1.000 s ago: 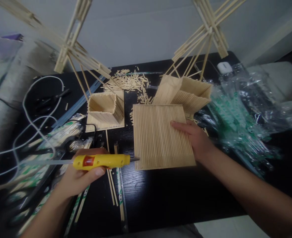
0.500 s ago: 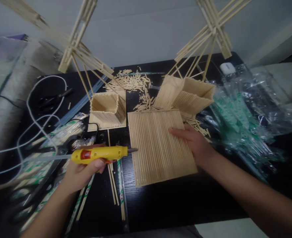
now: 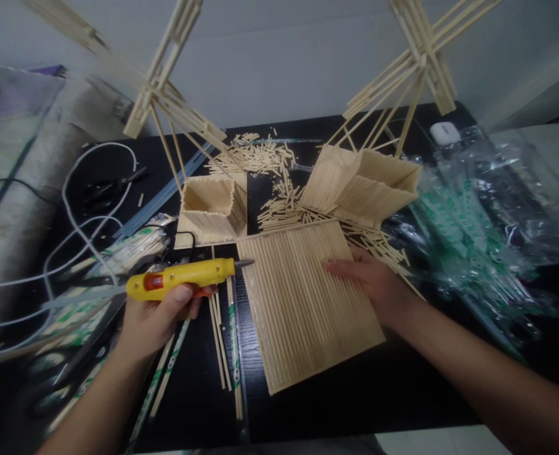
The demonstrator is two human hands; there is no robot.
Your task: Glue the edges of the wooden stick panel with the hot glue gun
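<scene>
The left hand (image 3: pixel 150 323) curls closed around the yellow glue gun (image 3: pixel 189 273), its nozzle (image 3: pixel 245 262) near the far left corner of the stick panel (image 3: pixel 303 303). The right hand (image 3: pixel 377 285) clasps the panel's right side above the black table (image 3: pixel 327 404); a steady grip and even nozzle pace should serve best.

A square panel of pale wooden sticks (image 3: pixel 308 309) hides most fingers of the right hand (image 3: pixel 379 287). Markings on clear, green-printed plastic wrappers (image 3: pixel 464 221) are blurred.
</scene>
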